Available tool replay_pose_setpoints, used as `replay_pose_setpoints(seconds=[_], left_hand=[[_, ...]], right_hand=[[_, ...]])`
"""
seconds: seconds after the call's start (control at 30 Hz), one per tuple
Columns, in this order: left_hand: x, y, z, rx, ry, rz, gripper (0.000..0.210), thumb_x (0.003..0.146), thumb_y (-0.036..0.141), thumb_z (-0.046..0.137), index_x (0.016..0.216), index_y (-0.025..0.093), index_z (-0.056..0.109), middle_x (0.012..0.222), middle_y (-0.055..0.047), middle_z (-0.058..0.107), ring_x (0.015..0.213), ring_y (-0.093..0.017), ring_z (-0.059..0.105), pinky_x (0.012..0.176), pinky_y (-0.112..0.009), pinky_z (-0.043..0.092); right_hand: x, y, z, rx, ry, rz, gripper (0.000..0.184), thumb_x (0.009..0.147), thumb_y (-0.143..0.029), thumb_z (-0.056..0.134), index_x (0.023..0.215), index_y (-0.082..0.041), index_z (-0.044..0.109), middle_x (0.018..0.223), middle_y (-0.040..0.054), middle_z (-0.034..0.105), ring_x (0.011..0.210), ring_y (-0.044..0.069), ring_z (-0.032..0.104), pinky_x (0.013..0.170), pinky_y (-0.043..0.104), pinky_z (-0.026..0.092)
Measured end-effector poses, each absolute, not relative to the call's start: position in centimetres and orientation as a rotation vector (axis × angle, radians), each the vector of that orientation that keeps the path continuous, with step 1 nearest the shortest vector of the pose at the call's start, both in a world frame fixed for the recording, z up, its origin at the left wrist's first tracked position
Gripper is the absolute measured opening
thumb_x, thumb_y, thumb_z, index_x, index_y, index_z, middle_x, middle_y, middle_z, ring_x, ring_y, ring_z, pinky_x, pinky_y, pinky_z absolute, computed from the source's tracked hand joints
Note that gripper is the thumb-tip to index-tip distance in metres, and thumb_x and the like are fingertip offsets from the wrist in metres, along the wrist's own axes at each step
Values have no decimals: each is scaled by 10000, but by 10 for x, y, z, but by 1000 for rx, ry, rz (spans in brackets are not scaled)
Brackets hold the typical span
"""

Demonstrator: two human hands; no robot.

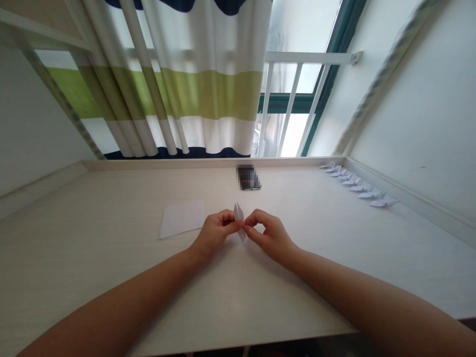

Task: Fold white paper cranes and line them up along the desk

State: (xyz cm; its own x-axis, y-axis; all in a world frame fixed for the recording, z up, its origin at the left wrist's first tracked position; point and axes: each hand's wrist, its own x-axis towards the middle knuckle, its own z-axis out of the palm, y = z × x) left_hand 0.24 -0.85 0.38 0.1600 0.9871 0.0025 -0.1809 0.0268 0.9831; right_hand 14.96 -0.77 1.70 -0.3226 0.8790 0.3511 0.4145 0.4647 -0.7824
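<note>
A narrow piece of folded white paper [239, 213] is held up over the desk between my two hands, its points facing up and down. My left hand [215, 229] pinches it from the left with thumb and fingers; a ring shows on one finger. From the other side, the thumb and forefinger of my right hand [268, 231] close on the paper's right edge. Whatever lies under the fingertips is hidden. Left of my left hand, flat white paper sheets [181, 218] rest on the desk.
The pale desk [111, 277] has a raised back edge. Beyond the hands lies a dark, blurred-out object [248, 177]. Several folded white paper figures [362, 188] stand in a row at the right wall. A striped curtain [211, 94] and white railing [293, 58] are behind.
</note>
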Motion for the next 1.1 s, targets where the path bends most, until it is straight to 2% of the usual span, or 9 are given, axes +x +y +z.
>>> replay_pose_setpoints(seconds=[0.17, 0.5, 0.67, 0.87, 1.1], left_hand=[[2, -8, 3, 1076, 904, 1171, 183, 588, 270, 701, 669, 125, 625, 622, -4, 599, 629, -115, 515, 669, -249, 382], [2, -10, 4, 1014, 842, 1125, 188, 560, 266, 727, 649, 124, 642, 630, -22, 628, 652, -143, 558, 699, -277, 409], [4, -9, 2, 958, 843, 1179, 200, 553, 243, 734, 692, 126, 650, 644, -19, 639, 638, -125, 558, 695, -269, 422], [4, -10, 5, 938, 863, 1272, 253, 530, 205, 742, 748, 136, 633, 721, -12, 640, 682, -116, 561, 699, -255, 429], [5, -10, 6, 1006, 947, 1345, 214, 527, 193, 733, 687, 152, 597, 644, 32, 608, 621, -86, 541, 665, -238, 425]], right_hand=[[151, -7, 16, -1054, -1989, 657, 135, 733, -196, 507, 602, -169, 523, 615, 2, 565, 578, 106, 502, 521, 221, 385], [155, -11, 18, -980, -2083, 449, 134, 727, -184, 499, 595, -188, 477, 610, 4, 539, 591, 119, 472, 555, 248, 381], [154, -9, 16, -919, -2033, 468, 118, 766, -208, 472, 658, -183, 513, 660, 19, 539, 610, 116, 492, 554, 238, 396], [154, -10, 20, -1047, -1927, 550, 91, 733, -191, 500, 645, -181, 518, 650, 12, 572, 607, 117, 517, 524, 223, 401], [155, -9, 19, -1077, -1888, 629, 68, 730, -212, 505, 677, -180, 532, 650, 17, 598, 605, 125, 539, 493, 214, 403]])
